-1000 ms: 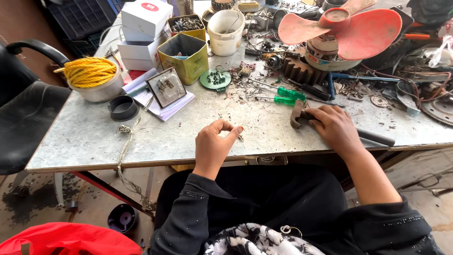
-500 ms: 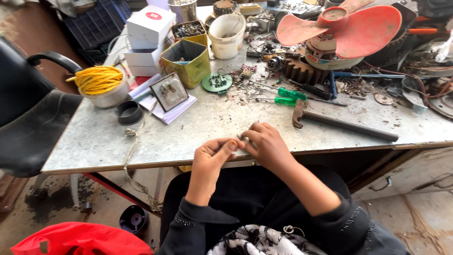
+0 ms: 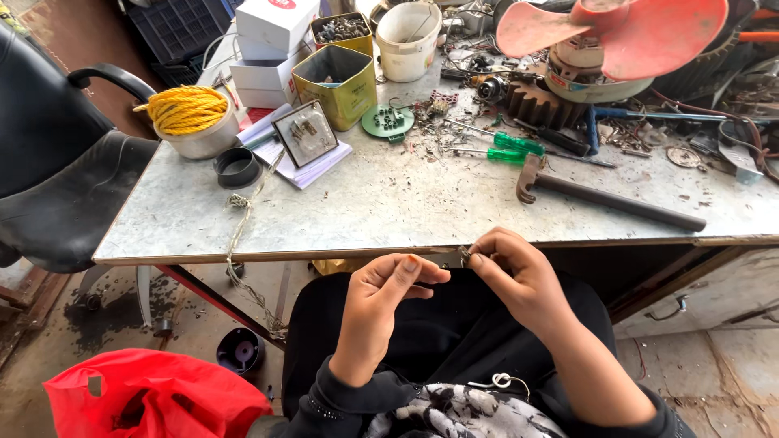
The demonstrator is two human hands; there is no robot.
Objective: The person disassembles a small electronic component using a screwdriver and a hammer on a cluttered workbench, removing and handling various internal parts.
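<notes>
In the steel bowl [image 3: 203, 139], yellow cord [image 3: 186, 109] lies coiled.

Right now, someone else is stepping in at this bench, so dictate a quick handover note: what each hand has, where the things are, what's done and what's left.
Left hand: raised over the lap at the bench edge, fingers pinching one end of a small metal part.
Right hand: fingers pinching the other end of the same part.
Things: the hammer lies on the metal table, untouched; green-handled screwdrivers lie behind it.
Done: the part is off the table and held in both hands.
Left: whatever is being worked on the part is too small to make out, so check it by eye before carrying on.
</notes>
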